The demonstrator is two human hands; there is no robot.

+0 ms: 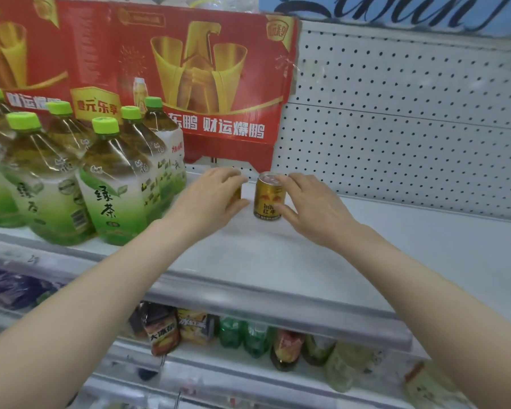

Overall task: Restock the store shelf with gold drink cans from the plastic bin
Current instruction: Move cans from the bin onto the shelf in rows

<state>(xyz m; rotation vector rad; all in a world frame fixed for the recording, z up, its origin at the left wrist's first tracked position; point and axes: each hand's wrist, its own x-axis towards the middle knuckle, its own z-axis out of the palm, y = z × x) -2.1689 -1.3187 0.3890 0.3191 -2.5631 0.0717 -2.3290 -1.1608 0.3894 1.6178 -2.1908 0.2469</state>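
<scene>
Two gold drink cans stand upright at the back of the white shelf (278, 255). My left hand (213, 199) grips one gold can (237, 193), which is almost wholly hidden behind its fingers. My right hand (310, 205) holds the other gold can (267, 196) between thumb and fingers, its red-lettered label facing me. The two cans stand a little apart, side by side. The plastic bin is out of view.
Several large green-tea bottles (112, 184) with green caps crowd the shelf's left part. A red and gold cardboard display (189, 84) leans behind them against the white pegboard (396, 128). Bare shelf extends to the right. Assorted bottles (248, 335) fill the lower shelf.
</scene>
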